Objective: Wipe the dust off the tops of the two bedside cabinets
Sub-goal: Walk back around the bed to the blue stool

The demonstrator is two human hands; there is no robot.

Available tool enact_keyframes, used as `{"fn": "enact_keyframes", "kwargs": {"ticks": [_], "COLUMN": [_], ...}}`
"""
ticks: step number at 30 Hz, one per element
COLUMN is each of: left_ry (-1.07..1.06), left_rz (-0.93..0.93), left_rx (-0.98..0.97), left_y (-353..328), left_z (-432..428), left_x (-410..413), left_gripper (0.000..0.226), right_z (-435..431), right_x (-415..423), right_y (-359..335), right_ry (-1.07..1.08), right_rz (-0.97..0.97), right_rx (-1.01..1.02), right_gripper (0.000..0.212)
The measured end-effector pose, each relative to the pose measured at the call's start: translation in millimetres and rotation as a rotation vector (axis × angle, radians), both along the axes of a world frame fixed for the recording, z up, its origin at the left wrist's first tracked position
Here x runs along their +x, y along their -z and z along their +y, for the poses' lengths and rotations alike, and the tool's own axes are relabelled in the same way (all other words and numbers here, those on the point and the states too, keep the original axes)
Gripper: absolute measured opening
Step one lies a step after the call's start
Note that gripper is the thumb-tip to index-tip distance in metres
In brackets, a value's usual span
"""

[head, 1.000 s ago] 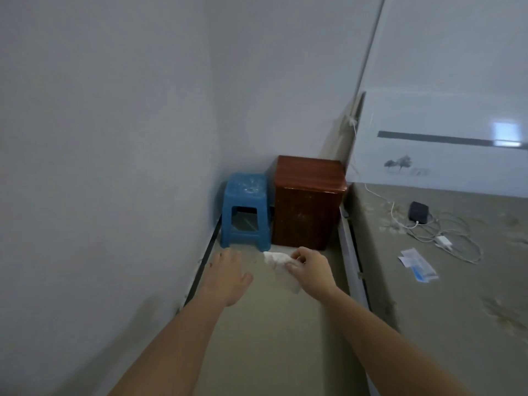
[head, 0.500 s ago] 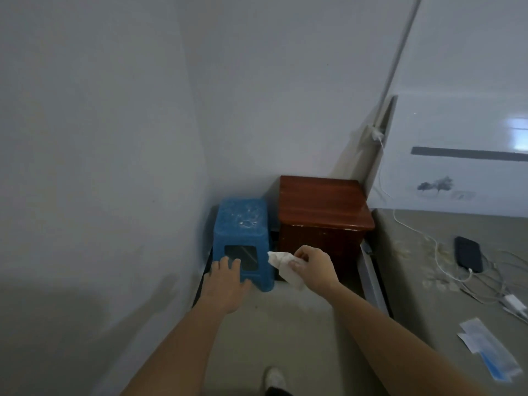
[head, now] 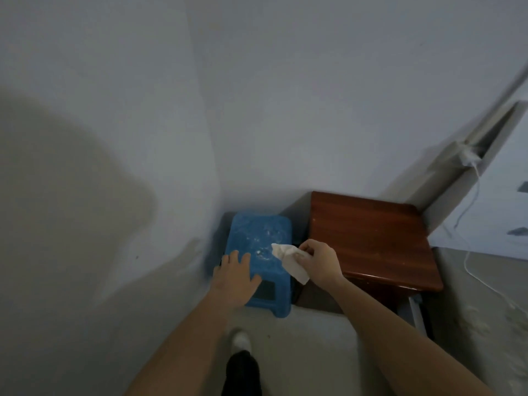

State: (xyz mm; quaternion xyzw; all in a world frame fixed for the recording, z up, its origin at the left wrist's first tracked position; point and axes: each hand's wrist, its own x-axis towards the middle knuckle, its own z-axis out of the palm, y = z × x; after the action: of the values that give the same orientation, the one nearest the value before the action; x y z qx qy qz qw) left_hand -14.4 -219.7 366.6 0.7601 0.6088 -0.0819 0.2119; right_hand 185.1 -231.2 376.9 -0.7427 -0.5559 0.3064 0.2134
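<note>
This is a bedroom in a home. A small brown wooden bedside cabinet (head: 368, 238) stands in the corner, right beside a bed (head: 483, 304) with a white headboard (head: 497, 218). A white charger (head: 468, 160) is plugged in by the wall behind the headboard, and its thin cable (head: 465, 262) hangs down onto the bed. A blue plastic stool (head: 257, 238) stands next to the cabinet, on its other side. The walls (head: 285, 110) are plain and white, and the floor (head: 314, 352) is pale and bare.

Blue plastic stool (head: 257, 232) against wall (head: 271, 110); white charger cable (head: 465, 262) hanging at right.
</note>
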Motion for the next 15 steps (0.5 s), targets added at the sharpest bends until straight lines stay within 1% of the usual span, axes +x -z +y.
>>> {"fn": "enact_keyframes", "kwargs": {"ticks": [7, 12, 15], "left_ry": [-0.003, 0.026, 0.044], "left_rz": [-0.017, 0.003, -0.009], "left_rx": [-0.116, -0.208, -0.229], "left_y": [56, 128, 178], "left_z": [100, 151, 177], "left_x": [-21, -24, -20], "left_gripper": [0.059, 0.058, 0.059], "right_z": [115, 173, 190], "right_x": [-10, -17, -20], "right_y": [52, 116, 163], "right_ry": [0.107, 0.158, 0.142], "right_rz": [0.045, 0.052, -0.003], "right_rx": [-0.087, -0.152, -0.207], "right_gripper": [0.017, 0.013, 0.013]}}
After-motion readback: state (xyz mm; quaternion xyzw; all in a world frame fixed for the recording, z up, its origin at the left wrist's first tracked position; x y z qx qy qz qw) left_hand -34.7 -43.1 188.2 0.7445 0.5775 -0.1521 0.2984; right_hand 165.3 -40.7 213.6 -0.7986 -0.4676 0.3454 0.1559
